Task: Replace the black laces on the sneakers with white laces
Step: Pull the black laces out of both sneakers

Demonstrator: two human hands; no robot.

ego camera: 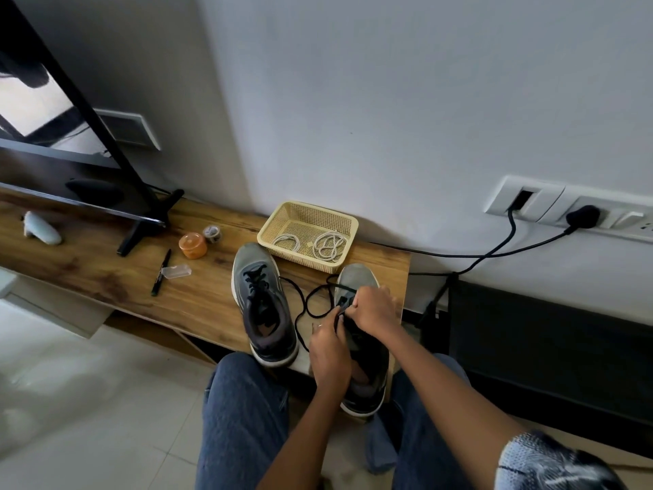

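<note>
Two grey sneakers stand on a wooden bench. The left sneaker (263,302) still has its black lace threaded. On the right sneaker (357,288) the black lace (304,305) is partly pulled out and loops loosely across the bench between the shoes. My right hand (374,307) pinches the lace at the right sneaker's eyelets. My left hand (328,355) grips the lace just below, beside the shoe's opening. Two coiled white laces (330,246) lie in a yellow basket (272,228) behind the shoes.
The bench (198,295) also holds a black marker (160,272), a small clear case (176,272), an orange jar (192,245), a tape roll (212,234) and a TV stand foot (141,231). Black cables (494,254) run from wall sockets at the right. My knees sit below the bench edge.
</note>
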